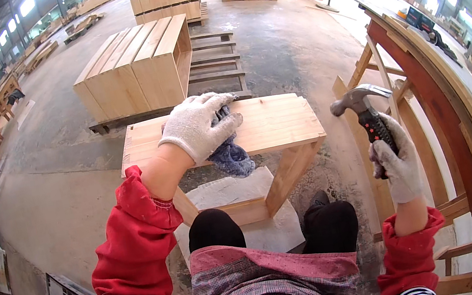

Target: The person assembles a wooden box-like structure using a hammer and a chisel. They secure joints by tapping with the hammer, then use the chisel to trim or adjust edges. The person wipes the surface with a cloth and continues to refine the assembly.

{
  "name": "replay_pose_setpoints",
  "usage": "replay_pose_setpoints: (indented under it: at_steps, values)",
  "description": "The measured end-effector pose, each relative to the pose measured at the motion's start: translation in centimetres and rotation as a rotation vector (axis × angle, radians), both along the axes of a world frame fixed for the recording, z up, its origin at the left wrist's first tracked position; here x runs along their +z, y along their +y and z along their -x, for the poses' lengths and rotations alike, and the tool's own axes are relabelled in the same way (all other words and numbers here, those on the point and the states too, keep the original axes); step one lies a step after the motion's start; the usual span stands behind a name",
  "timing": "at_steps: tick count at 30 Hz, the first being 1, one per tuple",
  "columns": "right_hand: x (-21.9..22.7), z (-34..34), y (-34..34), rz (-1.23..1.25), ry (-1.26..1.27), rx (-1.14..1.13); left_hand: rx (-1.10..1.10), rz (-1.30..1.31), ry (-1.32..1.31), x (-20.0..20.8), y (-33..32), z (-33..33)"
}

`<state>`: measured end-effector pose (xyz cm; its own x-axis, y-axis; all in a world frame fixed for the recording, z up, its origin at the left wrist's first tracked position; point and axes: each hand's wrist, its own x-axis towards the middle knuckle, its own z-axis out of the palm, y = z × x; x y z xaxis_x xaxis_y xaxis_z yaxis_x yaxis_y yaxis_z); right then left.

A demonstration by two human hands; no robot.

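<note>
While the white-gloved left hand point(201, 127) clutches a crumpled blue-grey cloth point(231, 158) atop the rectangular pale-wood frame point(279, 122), the white-gloved right hand point(399, 164) grips a black-handled claw hammer point(360, 101) right of it

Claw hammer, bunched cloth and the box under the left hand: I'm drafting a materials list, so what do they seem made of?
Claw hammer: probably steel head, shiny grey with bright glints; dark grip, perhaps rubber or plastic.
Cloth: blue-grey fabric, judging by its soft folds; fibre unclear.
Box: pale wood, given its grain; apparently unvarnished, as it looks matte.
</note>
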<state>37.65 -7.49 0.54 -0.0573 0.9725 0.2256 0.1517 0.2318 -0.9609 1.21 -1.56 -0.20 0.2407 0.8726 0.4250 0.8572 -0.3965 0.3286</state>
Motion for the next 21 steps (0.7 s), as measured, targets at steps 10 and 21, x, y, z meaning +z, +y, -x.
replay_pose_setpoints:
  at_steps: [10,21]
  values:
    - [3.3,2.1,-1.1,-0.073,-0.172,0.013,-0.014,-0.055,-0.019,-0.8,-0.2,-0.1]
    - [0.8,0.8,0.1,-0.206,-0.417,0.087,0.104,-0.096,0.033,-0.5,-0.4,-0.3]
